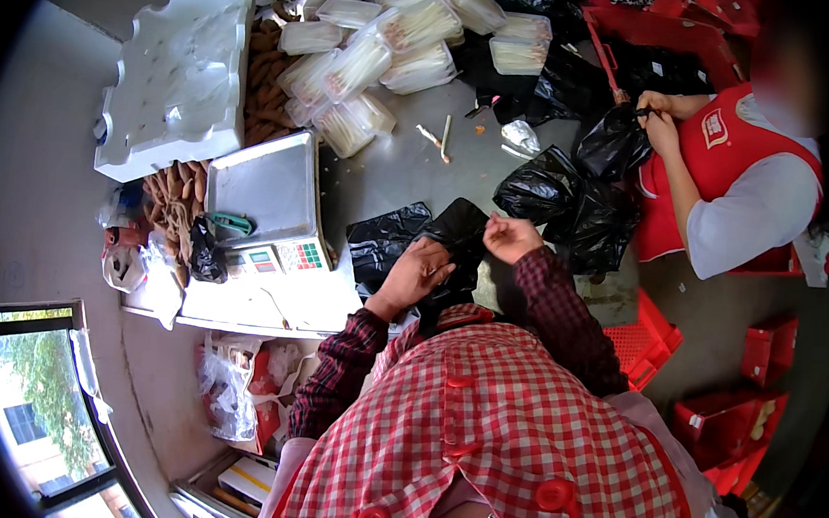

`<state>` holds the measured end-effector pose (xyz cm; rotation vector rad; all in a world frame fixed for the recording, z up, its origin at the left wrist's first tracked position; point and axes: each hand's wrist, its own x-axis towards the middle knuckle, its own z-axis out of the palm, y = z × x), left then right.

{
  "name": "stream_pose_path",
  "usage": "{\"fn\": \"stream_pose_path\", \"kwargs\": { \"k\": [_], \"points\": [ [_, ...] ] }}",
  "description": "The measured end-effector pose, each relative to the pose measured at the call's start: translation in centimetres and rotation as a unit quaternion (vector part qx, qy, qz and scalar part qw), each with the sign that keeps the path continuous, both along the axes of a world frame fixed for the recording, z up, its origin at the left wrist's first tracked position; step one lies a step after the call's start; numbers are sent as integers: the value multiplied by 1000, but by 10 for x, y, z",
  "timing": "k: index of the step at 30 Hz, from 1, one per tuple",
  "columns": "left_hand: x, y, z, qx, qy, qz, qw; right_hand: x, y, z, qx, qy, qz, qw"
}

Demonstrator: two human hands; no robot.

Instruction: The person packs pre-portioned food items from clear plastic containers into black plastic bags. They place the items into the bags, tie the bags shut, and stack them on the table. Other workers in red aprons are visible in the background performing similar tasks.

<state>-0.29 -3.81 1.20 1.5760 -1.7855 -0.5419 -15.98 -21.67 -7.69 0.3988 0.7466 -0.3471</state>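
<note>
A thin black plastic bag (458, 225) is on the table edge in front of me. My left hand (417, 273) lies over its near left side, the fingers bent and closed on the plastic. At the bag's right edge, the fingers of my right hand (512, 237) are curled in a pinch on the film. Another flattened black bag (384, 242) lies just left of the held one. To the right of my hands sit filled, bunched black bags (540, 184). Farther up the table, clear plastic boxes (418, 26) packed with pale sticks are heaped.
A scale with a metal tray (264, 187) stands at the left, green-handled cutters (230, 222) on it. Behind are brown roots (269, 82) and a white foam box (178, 70). At the right, a co-worker in a red vest (734, 153) handles a black bag. Red crates (723, 425) stand below.
</note>
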Motion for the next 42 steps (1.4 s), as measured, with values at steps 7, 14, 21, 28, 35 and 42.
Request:
{"fn": "stream_pose_path", "kwargs": {
  "k": [7,14,21,28,35,42],
  "points": [
    [-11,23,-31,141,-11,30,990,13,-6,29,-62,-50,-1,997],
    [8,15,3,-27,258,207,943,-20,-11,147,-566,-8,64,822],
    [31,50,-97,219,-91,379,894,-83,-31,203,-759,104,60,639],
    [34,56,-125,212,-256,342,879,-95,-20,182,-808,388,324,303],
    [41,52,-46,82,-286,352,887,-33,19,180,-868,271,197,367],
    [44,42,32,-70,-199,325,922,73,63,16,-876,103,431,190]
  ]
}}
